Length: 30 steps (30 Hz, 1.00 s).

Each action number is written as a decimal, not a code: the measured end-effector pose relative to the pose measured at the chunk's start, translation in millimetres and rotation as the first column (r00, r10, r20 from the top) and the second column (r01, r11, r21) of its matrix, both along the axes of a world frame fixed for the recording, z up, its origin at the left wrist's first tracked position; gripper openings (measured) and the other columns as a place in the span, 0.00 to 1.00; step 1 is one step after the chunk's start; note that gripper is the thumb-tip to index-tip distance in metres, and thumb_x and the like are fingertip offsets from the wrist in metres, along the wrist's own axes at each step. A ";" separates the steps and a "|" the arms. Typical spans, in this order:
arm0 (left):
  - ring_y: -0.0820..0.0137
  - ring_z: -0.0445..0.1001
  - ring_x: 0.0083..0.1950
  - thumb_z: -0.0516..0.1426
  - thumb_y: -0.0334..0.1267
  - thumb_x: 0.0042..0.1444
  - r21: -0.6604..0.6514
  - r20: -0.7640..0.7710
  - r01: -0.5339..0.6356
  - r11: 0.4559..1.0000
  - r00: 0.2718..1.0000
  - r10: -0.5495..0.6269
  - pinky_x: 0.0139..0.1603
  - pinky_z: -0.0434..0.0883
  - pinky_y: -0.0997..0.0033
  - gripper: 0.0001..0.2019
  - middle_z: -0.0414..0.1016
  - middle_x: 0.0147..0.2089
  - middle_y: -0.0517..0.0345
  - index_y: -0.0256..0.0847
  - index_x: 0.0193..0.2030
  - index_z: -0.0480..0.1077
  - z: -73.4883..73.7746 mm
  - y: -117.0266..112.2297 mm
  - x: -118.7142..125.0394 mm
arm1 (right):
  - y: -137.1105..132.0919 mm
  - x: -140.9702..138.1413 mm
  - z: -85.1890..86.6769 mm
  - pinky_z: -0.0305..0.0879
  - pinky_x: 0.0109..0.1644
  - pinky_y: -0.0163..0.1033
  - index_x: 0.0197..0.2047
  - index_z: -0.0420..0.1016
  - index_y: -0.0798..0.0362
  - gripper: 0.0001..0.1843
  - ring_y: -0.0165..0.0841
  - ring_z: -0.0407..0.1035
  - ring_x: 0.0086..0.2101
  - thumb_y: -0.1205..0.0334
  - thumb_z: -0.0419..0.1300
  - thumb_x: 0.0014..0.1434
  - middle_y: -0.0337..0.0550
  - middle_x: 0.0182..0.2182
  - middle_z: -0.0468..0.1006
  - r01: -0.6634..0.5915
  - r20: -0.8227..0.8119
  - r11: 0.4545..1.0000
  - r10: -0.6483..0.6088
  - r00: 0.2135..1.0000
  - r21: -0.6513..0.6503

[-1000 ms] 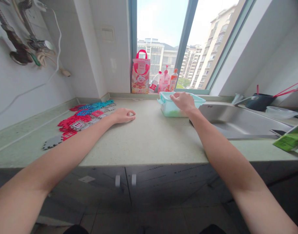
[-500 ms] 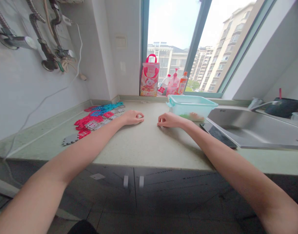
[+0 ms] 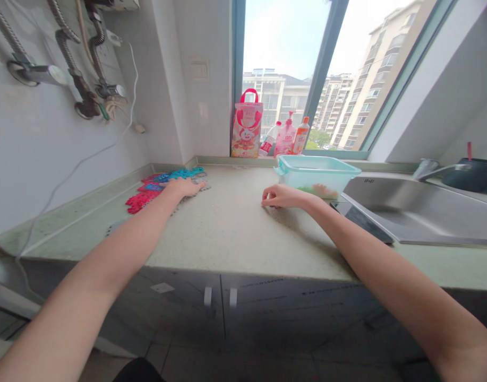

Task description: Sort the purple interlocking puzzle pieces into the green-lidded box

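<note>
From my end I see a pale green speckled surface (image 3: 219, 239): red, blue and grey notched plastic pieces (image 3: 141, 201) near its back left corner, a translucent turquoise rectangular plastic box (image 3: 318, 176) by its back edge, a flat dark panel (image 3: 361, 218) farther forward.

- Left hand (image 3: 183, 188) over a pile of red, blue and gray pieces (image 3: 139, 201) on a pale countertop (image 3: 227, 233).
- Right hand (image 3: 281, 196), loosely curled, near a mint-colored tub (image 3: 315, 168).
- Steel sink (image 3: 426, 209) at right.

The pieces (image 3: 138, 202) look like matt plastic, the tub (image 3: 318, 175) smooth plastic, the sink (image 3: 426, 211) glossy metal.
</note>
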<state>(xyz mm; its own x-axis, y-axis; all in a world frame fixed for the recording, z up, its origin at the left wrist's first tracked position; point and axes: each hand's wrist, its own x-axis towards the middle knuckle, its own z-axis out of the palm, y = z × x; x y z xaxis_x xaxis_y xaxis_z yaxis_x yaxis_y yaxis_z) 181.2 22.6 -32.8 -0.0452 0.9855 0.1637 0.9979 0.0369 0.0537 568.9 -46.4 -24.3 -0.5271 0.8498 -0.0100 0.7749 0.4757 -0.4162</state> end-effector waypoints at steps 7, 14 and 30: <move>0.35 0.40 0.83 0.39 0.82 0.58 -0.145 -0.005 0.066 0.987 0.998 -0.068 0.74 0.43 0.20 0.53 0.44 0.84 0.43 0.53 0.82 0.52 -11.9 -10.4 53.3 | 1.8 0.9 -1.9 0.63 0.31 0.35 0.43 0.80 0.55 0.14 0.32 0.73 0.27 0.52 0.64 0.63 0.41 0.28 0.81 0.008 0.004 1.000 -0.008 1.000 0.000; 0.40 0.54 0.79 0.41 0.78 0.60 -0.098 -0.038 0.166 0.981 0.985 -0.170 0.76 0.51 0.31 0.50 0.57 0.80 0.40 0.50 0.80 0.56 -18.5 -6.1 57.4 | 2.3 1.9 -2.7 0.63 0.32 0.35 0.42 0.80 0.54 0.16 0.31 0.72 0.27 0.49 0.64 0.63 0.42 0.28 0.81 -0.006 -0.009 1.000 0.006 1.000 -0.011; 0.48 0.53 0.81 0.29 0.78 0.62 -0.145 0.078 0.236 0.961 0.971 -0.227 0.77 0.53 0.41 0.52 0.52 0.82 0.44 0.49 0.82 0.52 -9.0 -0.4 42.1 | 0.3 1.0 -1.2 0.64 0.33 0.35 0.42 0.80 0.54 0.15 0.32 0.72 0.27 0.50 0.64 0.64 0.42 0.29 0.82 0.001 0.001 1.000 -0.001 1.000 -0.008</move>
<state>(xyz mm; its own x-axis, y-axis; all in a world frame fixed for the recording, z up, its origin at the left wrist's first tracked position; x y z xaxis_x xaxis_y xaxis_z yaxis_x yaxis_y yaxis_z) 223.3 22.2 -41.7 0.1820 0.9832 0.0149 0.9752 -0.1824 0.1256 569.9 -46.1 -25.4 -0.5261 0.8503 -0.0173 0.7758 0.4715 -0.4194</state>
